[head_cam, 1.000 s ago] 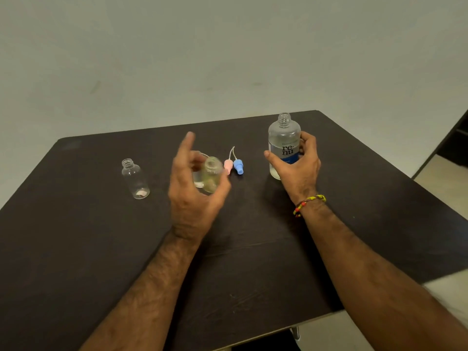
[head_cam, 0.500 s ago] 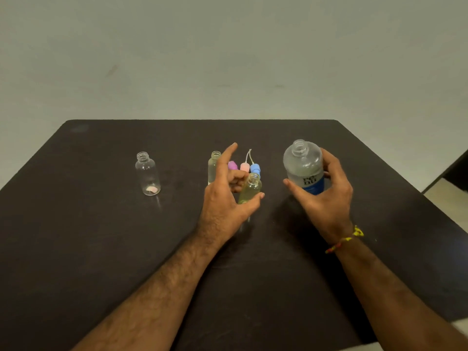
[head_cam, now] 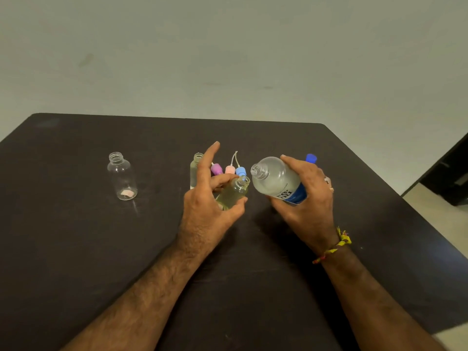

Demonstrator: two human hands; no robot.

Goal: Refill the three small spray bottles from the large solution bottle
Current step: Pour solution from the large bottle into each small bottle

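Observation:
My left hand (head_cam: pixel 207 198) grips a small clear spray bottle (head_cam: pixel 234 192) holding yellowish liquid, its open neck tilted right; the index finger sticks up. My right hand (head_cam: pixel 307 196) holds the large solution bottle (head_cam: pixel 274 179), clear with a blue label, uncapped and tipped left so its mouth is close to the small bottle's neck. A second small bottle (head_cam: pixel 196 171) stands partly hidden behind my left hand. A third small bottle (head_cam: pixel 122 176), almost empty, stands alone at the left. Three spray tops lie behind the hands: purple (head_cam: pixel 216 169), pink (head_cam: pixel 230 169), blue (head_cam: pixel 240 171).
Everything sits on a dark table (head_cam: pixel 76 249) against a pale wall. A blue cap (head_cam: pixel 311 158) shows just behind my right hand. The table's right edge drops to a light floor with dark furniture (head_cam: pixel 453 173) beyond.
My right hand lifted the large bottle off the table and tipped its mouth left. My left hand closed on the small bottle and brought it toward the large one.

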